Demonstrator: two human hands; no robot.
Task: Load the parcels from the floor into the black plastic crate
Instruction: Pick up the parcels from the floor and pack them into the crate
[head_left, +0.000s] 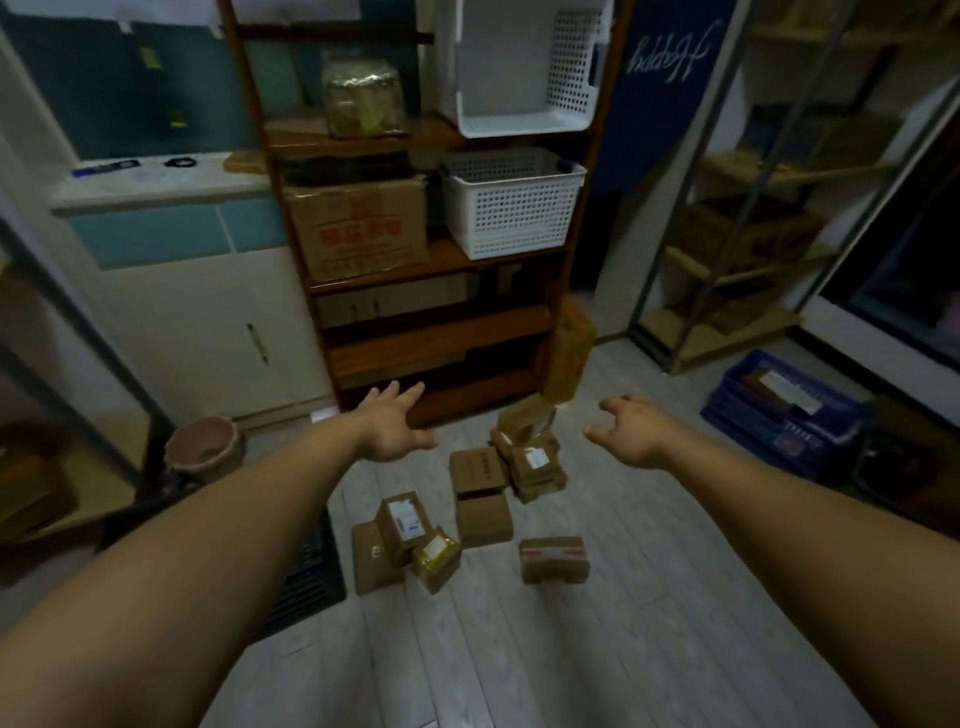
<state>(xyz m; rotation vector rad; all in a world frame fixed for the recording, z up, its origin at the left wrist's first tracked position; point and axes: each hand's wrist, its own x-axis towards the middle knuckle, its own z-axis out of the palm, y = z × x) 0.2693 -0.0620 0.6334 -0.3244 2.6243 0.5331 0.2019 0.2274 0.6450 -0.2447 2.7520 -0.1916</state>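
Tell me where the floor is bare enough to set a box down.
Bare planks lie in front of the red-taped parcel, toward the camera, and between the parcel pile and the blue crate. It is crowded around the labelled parcels beside the black crate.

My two arms are bare, with no sleeves to see. My left hand (390, 422) and my right hand (631, 430) wear no gloves, no rings, and no watch on the wrists.

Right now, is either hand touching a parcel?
Apart. The head view shows left hand and right hand open, empty, raised above the parcels.
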